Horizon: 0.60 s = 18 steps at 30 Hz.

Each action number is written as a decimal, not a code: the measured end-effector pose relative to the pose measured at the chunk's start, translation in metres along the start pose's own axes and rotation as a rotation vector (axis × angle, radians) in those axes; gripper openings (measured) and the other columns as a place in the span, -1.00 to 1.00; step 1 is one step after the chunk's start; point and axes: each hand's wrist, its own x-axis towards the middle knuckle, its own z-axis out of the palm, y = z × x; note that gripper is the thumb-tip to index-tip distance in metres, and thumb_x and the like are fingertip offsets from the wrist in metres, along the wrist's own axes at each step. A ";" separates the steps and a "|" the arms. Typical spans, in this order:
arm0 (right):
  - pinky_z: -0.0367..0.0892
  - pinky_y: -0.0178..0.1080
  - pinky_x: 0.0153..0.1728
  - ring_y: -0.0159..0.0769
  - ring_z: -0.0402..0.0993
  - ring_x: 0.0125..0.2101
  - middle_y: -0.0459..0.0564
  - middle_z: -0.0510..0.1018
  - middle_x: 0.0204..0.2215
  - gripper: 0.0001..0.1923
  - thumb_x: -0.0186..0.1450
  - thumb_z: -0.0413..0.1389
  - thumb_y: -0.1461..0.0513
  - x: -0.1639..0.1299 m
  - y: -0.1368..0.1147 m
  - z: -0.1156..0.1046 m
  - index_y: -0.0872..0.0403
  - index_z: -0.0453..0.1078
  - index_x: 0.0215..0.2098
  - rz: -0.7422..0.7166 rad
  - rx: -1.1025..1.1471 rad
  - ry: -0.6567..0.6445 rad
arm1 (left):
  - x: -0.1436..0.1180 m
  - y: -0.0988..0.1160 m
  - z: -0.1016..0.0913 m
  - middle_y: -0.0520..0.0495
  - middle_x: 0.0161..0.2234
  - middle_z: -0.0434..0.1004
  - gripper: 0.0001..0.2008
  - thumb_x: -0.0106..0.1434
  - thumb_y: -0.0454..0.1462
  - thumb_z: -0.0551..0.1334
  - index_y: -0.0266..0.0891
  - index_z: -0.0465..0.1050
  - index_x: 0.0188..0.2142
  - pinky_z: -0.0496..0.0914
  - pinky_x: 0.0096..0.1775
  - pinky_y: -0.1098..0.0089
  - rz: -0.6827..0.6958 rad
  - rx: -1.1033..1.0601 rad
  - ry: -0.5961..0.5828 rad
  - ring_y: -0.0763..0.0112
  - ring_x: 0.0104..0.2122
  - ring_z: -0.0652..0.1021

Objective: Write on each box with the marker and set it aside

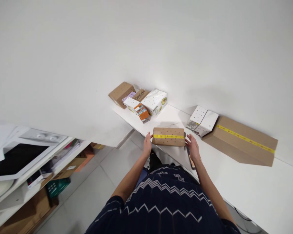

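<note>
A small brown cardboard box (169, 141) dotted with small dark marks lies in front of me, a yellow tape strip running along its length. My left hand (147, 144) is closed against its left end. At the opposite end, my right hand (193, 149) has its fingers curled against the box, so the box is held between both hands. A narrow dark object (185, 135), too small to name, shows between the right fingers and the box. Beneath the right hand lies what looks like a phone (191, 161), partly covered by the wrist.
Several small boxes, including a white box (154, 99) and an orange box (142, 112), cluster at the back left of the white table (249, 185). To the right stand another white box (202, 120) and a long brown box (241, 141). Shelves with a microwave (26, 156) are at left.
</note>
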 end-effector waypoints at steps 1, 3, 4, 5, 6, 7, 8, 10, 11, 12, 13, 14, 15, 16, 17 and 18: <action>0.35 -0.19 -0.05 -0.20 0.43 0.03 0.07 0.29 0.22 -0.35 0.32 -0.20 -0.15 0.004 0.003 -0.003 -0.03 0.17 0.24 -0.018 -0.074 0.020 | 0.000 -0.001 0.001 -0.21 0.07 0.46 -0.47 0.34 -0.06 -0.01 -0.29 0.26 0.19 0.10 0.23 0.21 -0.009 0.008 -0.006 0.23 0.17 0.35; 0.33 -0.18 -0.03 -0.20 0.45 -0.01 0.12 0.35 0.17 -0.40 0.36 -0.24 -0.07 0.013 0.010 -0.011 0.05 0.22 0.19 -0.044 -0.395 0.046 | -0.001 -0.004 0.003 -0.24 0.12 0.40 -0.47 0.30 -0.08 0.09 -0.31 0.27 0.18 0.14 0.21 0.22 -0.032 0.025 -0.017 0.18 0.17 0.35; 0.32 -0.17 -0.03 -0.19 0.46 -0.03 0.16 0.39 0.12 -0.43 0.36 -0.21 -0.02 0.017 0.013 -0.014 0.10 0.26 0.16 -0.043 -0.588 0.042 | -0.001 -0.006 0.005 -0.25 0.13 0.39 -0.46 0.28 -0.10 0.12 -0.32 0.27 0.18 0.17 0.20 0.22 -0.042 0.026 -0.027 0.16 0.17 0.35; 0.31 -0.15 -0.02 -0.16 0.46 -0.05 0.21 0.43 0.06 -0.47 0.35 -0.16 0.02 0.022 0.016 -0.016 0.14 0.30 0.12 -0.030 -0.763 0.027 | -0.001 -0.008 0.006 -0.25 0.13 0.39 -0.45 0.26 -0.10 0.15 -0.32 0.26 0.18 0.19 0.18 0.23 -0.050 0.025 -0.038 0.15 0.15 0.36; 0.30 -0.13 -0.02 -0.12 0.46 -0.07 0.24 0.45 0.01 -0.52 0.33 -0.08 0.06 0.026 0.019 -0.018 0.17 0.35 0.07 -0.008 -0.899 0.001 | -0.001 -0.010 0.007 -0.25 0.12 0.40 -0.44 0.26 -0.11 0.16 -0.31 0.25 0.19 0.22 0.17 0.23 -0.053 0.021 -0.050 0.15 0.14 0.38; 0.29 -0.10 -0.03 -0.07 0.45 -0.07 0.27 0.47 -0.03 -0.57 0.29 -0.01 0.10 0.029 0.021 -0.018 0.18 0.41 0.00 0.016 -0.985 -0.027 | -0.001 -0.012 0.008 -0.25 0.11 0.41 -0.43 0.25 -0.11 0.17 -0.31 0.22 0.21 0.23 0.15 0.23 -0.053 0.016 -0.060 0.16 0.12 0.39; 0.28 -0.06 -0.03 -0.01 0.44 -0.06 0.30 0.48 -0.06 -0.63 0.25 0.06 0.13 0.032 0.024 -0.017 0.18 0.45 -0.07 0.035 -1.028 -0.046 | -0.002 -0.014 0.009 -0.25 0.10 0.42 -0.42 0.25 -0.11 0.17 -0.29 0.20 0.22 0.24 0.15 0.22 -0.051 0.019 -0.064 0.18 0.11 0.40; 0.26 0.02 -0.03 0.11 0.39 -0.01 0.35 0.48 -0.08 -0.71 0.18 0.16 0.17 0.036 0.028 -0.013 0.18 0.48 -0.18 0.061 -1.079 -0.059 | -0.003 -0.017 0.010 -0.24 0.10 0.40 -0.43 0.25 -0.11 0.17 -0.25 0.19 0.22 0.25 0.13 0.21 -0.030 0.065 -0.040 0.20 0.10 0.40; 0.25 0.06 -0.03 0.15 0.37 0.00 0.38 0.47 -0.08 -0.72 0.16 0.18 0.18 0.037 0.030 -0.010 0.18 0.48 -0.20 0.074 -1.106 -0.061 | -0.004 -0.017 0.010 -0.23 0.11 0.38 -0.44 0.25 -0.12 0.17 -0.23 0.21 0.21 0.25 0.13 0.19 0.001 0.109 -0.014 0.20 0.10 0.39; 0.24 0.09 -0.04 0.18 0.36 0.02 0.40 0.47 -0.08 -0.73 0.15 0.19 0.19 0.039 0.032 -0.008 0.19 0.48 -0.21 0.085 -1.126 -0.062 | -0.005 -0.017 0.010 -0.23 0.12 0.36 -0.46 0.24 -0.12 0.16 -0.21 0.23 0.19 0.24 0.14 0.17 0.053 0.164 0.018 0.19 0.12 0.37; 0.24 0.10 -0.04 0.19 0.37 0.02 0.41 0.47 -0.08 -0.73 0.15 0.19 0.20 0.041 0.033 -0.005 0.19 0.47 -0.22 0.096 -1.139 -0.064 | -0.007 -0.016 0.011 -0.23 0.13 0.34 -0.48 0.24 -0.12 0.16 -0.20 0.25 0.17 0.22 0.16 0.15 0.125 0.223 0.054 0.18 0.13 0.34; 0.24 0.10 -0.05 0.18 0.37 0.02 0.42 0.48 -0.08 -0.74 0.14 0.19 0.21 0.043 0.034 -0.002 0.20 0.47 -0.22 0.106 -1.145 -0.066 | -0.010 -0.014 0.012 -0.23 0.13 0.32 -0.50 0.24 -0.13 0.15 -0.20 0.28 0.15 0.20 0.17 0.13 0.213 0.281 0.086 0.16 0.14 0.32; 0.25 0.10 -0.06 0.18 0.39 0.01 0.43 0.48 -0.09 -0.75 0.13 0.20 0.22 0.045 0.035 -0.001 0.20 0.47 -0.24 0.116 -1.144 -0.066 | -0.012 -0.011 0.013 -0.25 0.12 0.31 -0.52 0.24 -0.14 0.14 -0.21 0.31 0.13 0.17 0.19 0.11 0.310 0.333 0.110 0.15 0.15 0.29; 0.27 0.09 -0.07 0.17 0.41 -0.01 0.43 0.50 -0.11 -0.76 0.12 0.21 0.23 0.048 0.035 0.000 0.20 0.48 -0.26 0.127 -1.136 -0.066 | -0.015 -0.008 0.014 -0.26 0.11 0.31 -0.54 0.24 -0.15 0.13 -0.22 0.33 0.11 0.15 0.20 0.09 0.405 0.379 0.123 0.13 0.16 0.28; 0.28 0.07 -0.09 0.15 0.44 -0.03 0.42 0.52 -0.14 -0.78 0.09 0.21 0.23 0.051 0.036 0.001 0.19 0.49 -0.30 0.136 -1.122 -0.065 | -0.018 -0.005 0.017 -0.26 0.10 0.31 -0.57 0.24 -0.17 0.12 -0.22 0.36 0.09 0.14 0.21 0.07 0.490 0.421 0.120 0.12 0.16 0.28; 0.30 0.05 -0.11 0.13 0.47 -0.06 0.39 0.54 -0.19 -0.80 0.07 0.22 0.23 0.053 0.036 0.001 0.18 0.49 -0.34 0.146 -1.101 -0.063 | -0.020 -0.002 0.020 -0.26 0.09 0.32 -0.60 0.24 -0.18 0.12 -0.21 0.39 0.06 0.12 0.21 0.06 0.563 0.458 0.101 0.12 0.16 0.28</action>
